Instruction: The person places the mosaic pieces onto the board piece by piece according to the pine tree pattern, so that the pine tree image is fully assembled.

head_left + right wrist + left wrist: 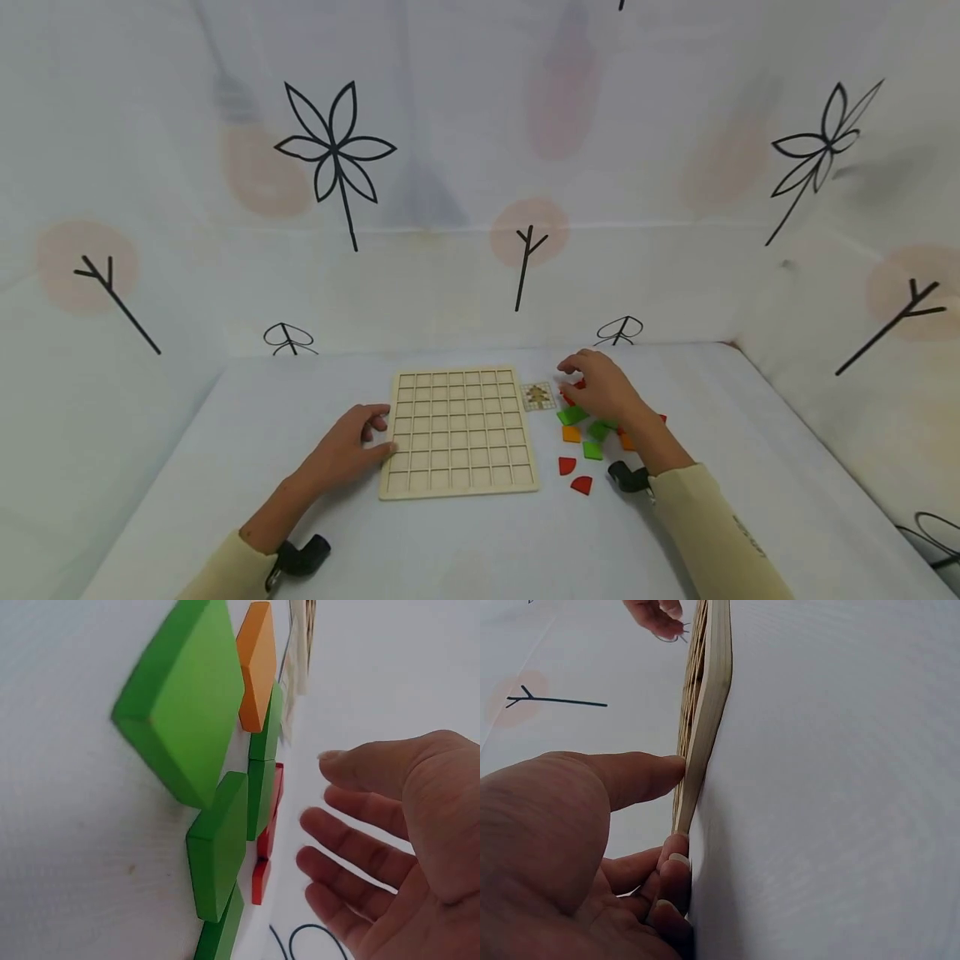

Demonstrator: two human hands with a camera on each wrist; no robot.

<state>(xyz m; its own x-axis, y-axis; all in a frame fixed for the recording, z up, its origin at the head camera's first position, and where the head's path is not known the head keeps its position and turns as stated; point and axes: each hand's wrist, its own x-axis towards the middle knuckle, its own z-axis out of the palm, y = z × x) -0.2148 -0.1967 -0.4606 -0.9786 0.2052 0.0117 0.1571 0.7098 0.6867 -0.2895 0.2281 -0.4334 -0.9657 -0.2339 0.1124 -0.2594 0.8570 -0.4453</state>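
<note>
A pale wooden grid board [459, 433] with square recesses lies flat on the white table. My left hand [348, 446] is at its left edge. In the left wrist view the thumb [649, 778] touches the board's edge [705, 712], and the other fingers bend beside it. Over the coloured pieces at the board's right hovers my right hand [603, 387], its fingers loosely bent with nothing between them. In the right wrist view, green tiles [187, 705], an orange tile [257, 667] and red pieces [260, 881] lie below that hand's fingers.
A small card [537, 396] with a tree-like picture on a grid lies against the board's right side. Nearer the front are two red quarter-round pieces [581, 484]. Patterned white cloth [427, 283] stands behind the table and along its sides.
</note>
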